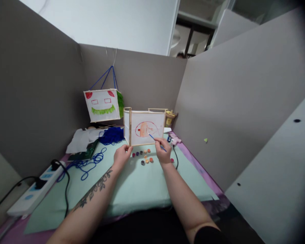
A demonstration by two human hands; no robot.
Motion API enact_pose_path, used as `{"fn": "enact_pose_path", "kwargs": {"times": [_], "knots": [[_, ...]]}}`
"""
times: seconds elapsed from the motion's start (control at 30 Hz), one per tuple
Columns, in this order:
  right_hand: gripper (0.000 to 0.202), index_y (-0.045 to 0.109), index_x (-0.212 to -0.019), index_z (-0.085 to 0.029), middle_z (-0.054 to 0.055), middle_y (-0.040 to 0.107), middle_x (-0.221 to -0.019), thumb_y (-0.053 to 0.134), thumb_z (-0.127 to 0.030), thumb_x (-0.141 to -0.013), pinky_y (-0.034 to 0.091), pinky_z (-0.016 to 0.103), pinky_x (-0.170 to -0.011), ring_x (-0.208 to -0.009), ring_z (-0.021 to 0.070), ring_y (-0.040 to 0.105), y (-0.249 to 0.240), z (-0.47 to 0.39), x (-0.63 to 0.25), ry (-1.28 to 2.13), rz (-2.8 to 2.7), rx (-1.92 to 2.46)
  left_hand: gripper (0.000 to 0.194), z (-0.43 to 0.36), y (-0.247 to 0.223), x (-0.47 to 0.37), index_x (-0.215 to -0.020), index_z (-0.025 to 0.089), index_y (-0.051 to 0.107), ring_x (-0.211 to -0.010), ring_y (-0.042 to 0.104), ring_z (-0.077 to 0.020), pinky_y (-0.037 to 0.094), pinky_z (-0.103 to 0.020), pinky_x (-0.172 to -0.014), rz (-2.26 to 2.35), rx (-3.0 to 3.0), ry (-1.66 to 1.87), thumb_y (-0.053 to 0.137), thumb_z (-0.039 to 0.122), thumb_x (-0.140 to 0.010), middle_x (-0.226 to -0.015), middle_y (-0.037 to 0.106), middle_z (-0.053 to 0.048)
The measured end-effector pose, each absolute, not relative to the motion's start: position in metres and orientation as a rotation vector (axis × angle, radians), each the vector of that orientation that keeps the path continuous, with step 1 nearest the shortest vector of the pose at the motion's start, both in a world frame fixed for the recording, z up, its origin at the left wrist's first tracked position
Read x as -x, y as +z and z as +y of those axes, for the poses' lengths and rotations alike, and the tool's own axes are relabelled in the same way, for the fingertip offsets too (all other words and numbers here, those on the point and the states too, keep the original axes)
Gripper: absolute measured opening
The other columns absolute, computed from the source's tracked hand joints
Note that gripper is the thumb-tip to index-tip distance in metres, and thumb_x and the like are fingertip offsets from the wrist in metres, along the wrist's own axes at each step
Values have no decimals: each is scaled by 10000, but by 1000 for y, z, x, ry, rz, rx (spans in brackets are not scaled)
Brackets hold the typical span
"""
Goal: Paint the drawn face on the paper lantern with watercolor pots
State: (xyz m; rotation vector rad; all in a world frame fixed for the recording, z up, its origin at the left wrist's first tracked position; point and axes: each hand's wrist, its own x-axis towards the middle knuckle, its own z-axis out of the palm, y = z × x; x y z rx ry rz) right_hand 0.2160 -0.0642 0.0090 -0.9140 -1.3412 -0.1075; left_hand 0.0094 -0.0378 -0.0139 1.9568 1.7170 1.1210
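Note:
A wood-framed paper lantern (156, 139) stands upright before me, a fish outlined in red on its front panel and partly coloured orange. My left hand (122, 155) is closed on the lantern's lower left corner. Between the fingers of my right hand (163, 151) is a thin blue paintbrush (152, 137), its tip at the orange part of the fish. Below the lantern sit several small paint pots (147, 161) in orange, yellow, red, purple and dark colours. Another paint pot (172, 160), reddish, lies right of my right wrist.
A finished-looking lantern (103, 105) with a drawn face hangs by blue cords on the back partition. Blue yarn (112, 135), white paper (82, 140) and loose blue cord (87, 164) lie left. A power strip (37, 189) with black cables is at the near left.

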Motion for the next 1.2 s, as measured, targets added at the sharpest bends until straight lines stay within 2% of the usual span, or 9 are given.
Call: {"fn": "enact_pose_path", "kwargs": {"times": [0.17, 0.4, 0.6, 0.77, 0.93, 1.1, 1.2], "knots": [[218, 684, -970, -200, 57, 701, -927, 521, -199, -825, 505, 326, -794, -870, 178, 636, 10, -57, -214, -97, -1344, 902, 286, -39, -14, -10, -710, 197, 595, -656, 547, -150, 301, -240, -571, 1729, -1973, 1101, 481, 441, -804, -707, 642, -7], [188, 700, -875, -192, 55, 701, -841, 521, -215, -822, 514, 323, -753, -804, 172, 637, 6, -61, -213, -47, -1350, 942, 286, -39, -12, -10, -727, 200, 602, -648, 548, -150, 308, -238, -570, 1722, -1947, 1103, 481, 446, -808, -706, 643, -4], [218, 681, -972, -194, 70, 698, -953, 524, -267, -840, 510, 337, -801, -899, 186, 637, 5, -56, -215, -5, -1299, 959, 284, -40, -14, -11, -716, 201, 594, -660, 554, -152, 302, -240, -568, 1722, -1995, 1103, 479, 443, -811, -707, 646, -4], [226, 688, -946, -179, 66, 709, -902, 541, -312, -837, 513, 297, -731, -841, 178, 645, -3, -53, -214, 115, -1295, 1042, 284, -39, -14, -10, -724, 202, 601, -661, 559, -154, 306, -241, -568, 1717, -1991, 1119, 476, 442, -810, -704, 649, -6], [221, 674, -931, -166, 64, 708, -855, 542, -318, -839, 511, 302, -741, -806, 171, 650, -5, -59, -215, 199, -1310, 1054, 280, -40, -12, -10, -725, 197, 604, -665, 557, -152, 316, -240, -578, 1700, -1976, 1119, 478, 433, -807, -712, 651, -8], [166, 597, -937, -167, 26, 671, -748, 532, -281, -835, 520, 288, -687, -709, 151, 647, -6, -63, -214, 207, -1211, 952, 280, -40, -11, -10, -728, 203, 601, -676, 562, -153, 312, -240, -577, 1710, -1975, 1120, 479, 441, -808, -715, 654, -2], [153, 590, -934, -174, 43, 672, -819, 536, -273, -830, 519, 298, -721, -765, 158, 642, -6, -63, -216, 117, -1208, 938, 276, -42, -11, -11, -728, 204, 599, -681, 563, -153, 312, -240, -581, 1714, -1979, 1105, 481, 440, -810, -722, 656, -2]]}}
